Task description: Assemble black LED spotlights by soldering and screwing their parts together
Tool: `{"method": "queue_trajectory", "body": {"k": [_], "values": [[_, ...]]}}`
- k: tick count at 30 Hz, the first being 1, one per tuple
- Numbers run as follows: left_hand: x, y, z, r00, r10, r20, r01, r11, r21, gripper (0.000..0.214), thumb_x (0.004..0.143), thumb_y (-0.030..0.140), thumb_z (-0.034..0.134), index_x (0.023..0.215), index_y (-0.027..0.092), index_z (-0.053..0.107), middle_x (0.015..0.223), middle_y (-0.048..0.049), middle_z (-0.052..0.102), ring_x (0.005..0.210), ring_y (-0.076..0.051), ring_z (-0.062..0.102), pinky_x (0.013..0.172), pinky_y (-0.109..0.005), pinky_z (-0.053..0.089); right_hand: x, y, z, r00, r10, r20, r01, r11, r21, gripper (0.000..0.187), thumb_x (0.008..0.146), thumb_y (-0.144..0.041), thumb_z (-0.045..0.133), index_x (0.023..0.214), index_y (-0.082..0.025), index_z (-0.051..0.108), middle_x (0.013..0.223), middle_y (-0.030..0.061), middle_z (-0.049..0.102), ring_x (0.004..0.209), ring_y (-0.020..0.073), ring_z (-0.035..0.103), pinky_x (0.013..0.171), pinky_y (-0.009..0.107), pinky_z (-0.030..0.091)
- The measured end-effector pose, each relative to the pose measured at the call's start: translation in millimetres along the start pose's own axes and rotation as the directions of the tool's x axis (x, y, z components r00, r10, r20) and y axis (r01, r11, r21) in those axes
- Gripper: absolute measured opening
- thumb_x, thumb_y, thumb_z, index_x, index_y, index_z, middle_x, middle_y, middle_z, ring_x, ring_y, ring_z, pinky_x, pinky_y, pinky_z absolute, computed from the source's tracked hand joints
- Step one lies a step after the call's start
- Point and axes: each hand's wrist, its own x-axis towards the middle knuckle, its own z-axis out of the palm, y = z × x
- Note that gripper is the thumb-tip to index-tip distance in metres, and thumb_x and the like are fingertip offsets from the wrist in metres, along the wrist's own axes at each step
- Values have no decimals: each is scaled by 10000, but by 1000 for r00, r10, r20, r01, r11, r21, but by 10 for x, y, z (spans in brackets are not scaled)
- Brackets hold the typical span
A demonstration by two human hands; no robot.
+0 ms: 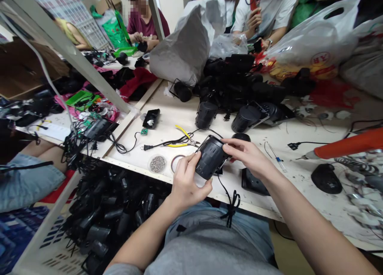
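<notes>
Above the table's front edge I hold a black cylindrical housing with slots in its side, tilted between both hands. My left hand grips its left side and lower end, thumb and fingers pressed on it. My right hand pinches its upper right rim. A tied black cord hangs below the housing, over my lap. Just beyond lie yellow-handled cutting pliers and a black cable with a plug. Left of my hands sits a round dish of small metal screws.
An orange electric screwdriver points in from the right. Black housings stand at the back beside a dark heap. A white crate full of black parts is below left. Co-workers sit across the table.
</notes>
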Motion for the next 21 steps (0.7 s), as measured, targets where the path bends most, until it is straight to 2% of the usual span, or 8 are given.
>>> {"method": "queue_trajectory", "body": {"k": [6, 9, 12, 14, 17, 19, 21], "values": [[-76, 13, 88, 1000, -10, -18, 11, 1000, 11, 722, 745, 249, 686, 1429, 173, 469, 1188, -153, 613, 1075, -294, 627, 950, -457, 558, -49, 16, -28, 999, 20, -44, -19, 999, 26, 689, 614, -582, 859, 1153, -171, 736, 888, 70, 678, 809, 196, 626, 637, 307, 530], [-116, 33, 150, 1000, -17, -20, 17, 1000, -9, 724, 742, 244, 686, 1428, 160, 472, 1188, -159, 611, 1084, -297, 626, 950, -455, 559, -42, 66, -26, 994, -50, -99, 51, 999, 10, 662, 602, -582, 857, 1104, -164, 753, 839, 43, 636, 767, 177, 591, 703, 342, 520], [-148, 50, 195, 999, -37, -28, 37, 999, -15, 722, 738, 243, 692, 1422, 160, 476, 1168, -159, 617, 1078, -299, 628, 938, -451, 565, -42, 118, 4, 975, -175, -137, 161, 981, -109, 540, 676, -588, 800, 1028, -179, 775, 844, 33, 589, 753, 173, 571, 752, 374, 511], [-161, 56, 213, 998, -49, -40, 49, 999, -1, 723, 737, 244, 693, 1422, 167, 476, 1149, -156, 619, 1062, -299, 631, 921, -447, 571, -58, 137, 41, 951, -273, -146, 231, 939, -254, 454, 768, -580, 722, 1007, -199, 779, 831, 32, 574, 747, 184, 574, 745, 382, 507], [-160, 60, 225, 997, -48, -61, 50, 999, 22, 732, 735, 254, 693, 1427, 174, 471, 1129, -150, 616, 1043, -296, 632, 911, -446, 574, -95, 134, 101, 888, -433, -155, 316, 819, -478, 363, 903, -502, 586, 1038, -220, 772, 829, 47, 596, 750, 201, 588, 741, 385, 509], [-140, 57, 225, 997, -46, -68, 48, 999, 25, 735, 736, 263, 695, 1428, 170, 469, 1121, -148, 613, 1037, -293, 630, 914, -445, 571, -111, 116, 124, 845, -515, -142, 353, 739, -574, 343, 957, -450, 522, 1073, -234, 762, 853, 61, 621, 779, 211, 609, 761, 384, 525], [-93, 46, 219, 996, -53, -66, 55, 998, 26, 735, 742, 279, 705, 1430, 171, 470, 1116, -144, 614, 1028, -289, 629, 919, -444, 565, -108, 93, 132, 823, -557, -109, 378, 681, -627, 355, 988, -437, 475, 1122, -251, 746, 888, 71, 638, 830, 226, 635, 808, 396, 544]]}}
